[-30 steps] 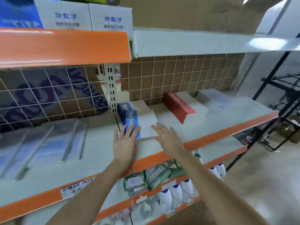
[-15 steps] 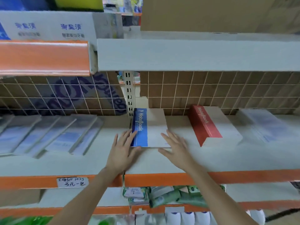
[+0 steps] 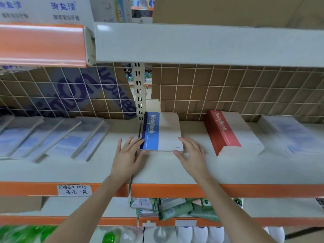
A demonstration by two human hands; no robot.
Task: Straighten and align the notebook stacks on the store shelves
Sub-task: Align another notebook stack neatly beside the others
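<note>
Hands at the blue notebook stack on the shelf.
Left hand and right hand, fingers spread, touch its near corners.

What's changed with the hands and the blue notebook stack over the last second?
The left hand slid off the top of the blue notebook stack to its left front corner; the right hand moved to the right front corner. Both now bracket it with straight fingers, no grip. The stack now looks squared, though the camera turned too. The red notebook stack stayed put.
</note>
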